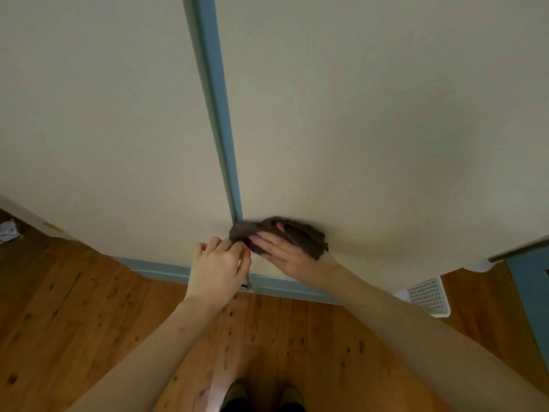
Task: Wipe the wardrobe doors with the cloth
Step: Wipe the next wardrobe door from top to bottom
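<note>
Brown cloth [285, 237] is pressed flat against the right door [371, 129] by the right hand [292, 254], fingers spread over it, low down beside the blue strip [218, 114]. Left hand [218, 267] is curled with fingertips pinching the cloth's left end. Two cream doors, left door [98, 114] bare. One white perforated basket [429, 295] sits on the wood floor [74, 307] off right, can't see inside it. Two shoes [261, 396] down below.
</note>
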Available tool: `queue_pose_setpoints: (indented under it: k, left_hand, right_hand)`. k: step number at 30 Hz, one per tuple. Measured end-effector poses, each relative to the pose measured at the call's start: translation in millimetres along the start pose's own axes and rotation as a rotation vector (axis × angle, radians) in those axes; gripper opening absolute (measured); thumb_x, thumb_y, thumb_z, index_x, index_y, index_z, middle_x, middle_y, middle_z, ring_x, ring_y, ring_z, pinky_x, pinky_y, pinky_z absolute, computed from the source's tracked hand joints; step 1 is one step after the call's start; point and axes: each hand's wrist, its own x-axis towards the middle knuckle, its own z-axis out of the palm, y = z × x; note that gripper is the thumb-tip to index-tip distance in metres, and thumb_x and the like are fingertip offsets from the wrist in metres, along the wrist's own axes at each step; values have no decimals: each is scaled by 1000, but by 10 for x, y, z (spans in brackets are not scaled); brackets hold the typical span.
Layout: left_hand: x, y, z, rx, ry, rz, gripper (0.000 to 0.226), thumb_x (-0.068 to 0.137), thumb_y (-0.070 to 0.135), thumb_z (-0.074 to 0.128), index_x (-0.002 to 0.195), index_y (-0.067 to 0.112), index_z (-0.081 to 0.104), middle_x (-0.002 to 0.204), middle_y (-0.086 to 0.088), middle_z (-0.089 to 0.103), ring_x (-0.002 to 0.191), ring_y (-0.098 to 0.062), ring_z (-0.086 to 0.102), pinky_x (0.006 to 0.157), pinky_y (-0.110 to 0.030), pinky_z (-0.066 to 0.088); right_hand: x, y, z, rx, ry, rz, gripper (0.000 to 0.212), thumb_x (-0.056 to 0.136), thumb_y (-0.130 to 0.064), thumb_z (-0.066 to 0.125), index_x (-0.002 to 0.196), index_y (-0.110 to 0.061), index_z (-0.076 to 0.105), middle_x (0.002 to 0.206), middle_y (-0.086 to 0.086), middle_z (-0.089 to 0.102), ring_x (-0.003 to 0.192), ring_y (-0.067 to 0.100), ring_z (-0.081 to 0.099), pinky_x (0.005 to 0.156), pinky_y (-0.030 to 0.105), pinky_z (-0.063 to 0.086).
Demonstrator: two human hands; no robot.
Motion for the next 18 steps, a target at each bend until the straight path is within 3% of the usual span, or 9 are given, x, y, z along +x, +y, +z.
queue_pose_setpoints:
  k: [3, 5, 7, 8, 11, 13, 16, 18]
  left_hand:
    - [-98, -91, 245, 29, -35, -5, 28, 89, 28, 42, 77, 18, 66, 68, 1, 66, 66, -23, 59, 60, -35, 41]
    - [-122, -135, 330, 22, -43, -22, 25, 90, 28, 46, 79, 19, 67, 69, 1, 66, 67, -23, 60, 61, -35, 43]
    - [-146, -158, 367, 12, -56, -31, 18, 89, 25, 53, 80, 18, 67, 70, 1, 67, 68, -23, 61, 62, -35, 43]
    - [-171, -158, 371, 2, -63, -26, 14, 87, 24, 57, 81, 17, 68, 71, 0, 67, 68, -24, 61, 62, -36, 44]
    - [-260, -145, 335, -21, -80, -4, 16, 88, 26, 55, 81, 18, 67, 69, 1, 66, 67, -22, 60, 63, -35, 44]
    - [-286, -98, 284, -31, -89, 12, 30, 90, 30, 41, 78, 20, 67, 65, 4, 65, 64, -20, 59, 60, -33, 44]
    - [-216, 64, 226, -46, -71, 52, 38, 87, 33, 33, 75, 20, 67, 61, 4, 64, 62, -21, 59, 57, -34, 43]
    - [-137, 212, 244, -55, -50, 85, 38, 87, 33, 32, 75, 20, 65, 61, 4, 63, 61, -21, 59, 57, -33, 42]
  right_hand:
    - [-85, -570, 299, -74, -290, -326, 55, 93, -21, 59, 144, -16, 39, 152, 0, 37, 140, 17, 33, 115, 41, 12]
    - [-87, -639, 333, -26, -352, -377, 48, 93, -6, 50, 140, -13, 45, 151, 3, 37, 141, 22, 31, 116, 44, 13]
    - [-130, -533, 261, -42, -311, -335, 65, 85, 15, 21, 145, -8, 32, 156, 11, 26, 145, 29, 19, 118, 47, 13]
    - [-187, -461, 210, -75, -230, -307, 71, 82, 19, 16, 148, -7, 24, 157, 14, 20, 146, 31, 13, 118, 50, 10]
    - [-364, -22, 27, 91, -78, -10, 64, 88, 11, 40, 147, -13, 32, 156, 13, 21, 146, 32, 13, 117, 58, -1]
    - [-532, 377, -156, 132, 11, 168, 55, 93, 0, 48, 145, -17, 39, 154, 6, 27, 143, 30, 21, 117, 57, 5]
    - [-851, 852, -365, 103, 112, 276, 50, 97, -9, 46, 144, -25, 40, 150, 1, 34, 140, 24, 26, 115, 53, 14]
    - [-1051, 903, -318, 101, 67, 226, 45, 98, -9, 41, 141, -25, 43, 148, 1, 36, 139, 23, 25, 116, 51, 12]
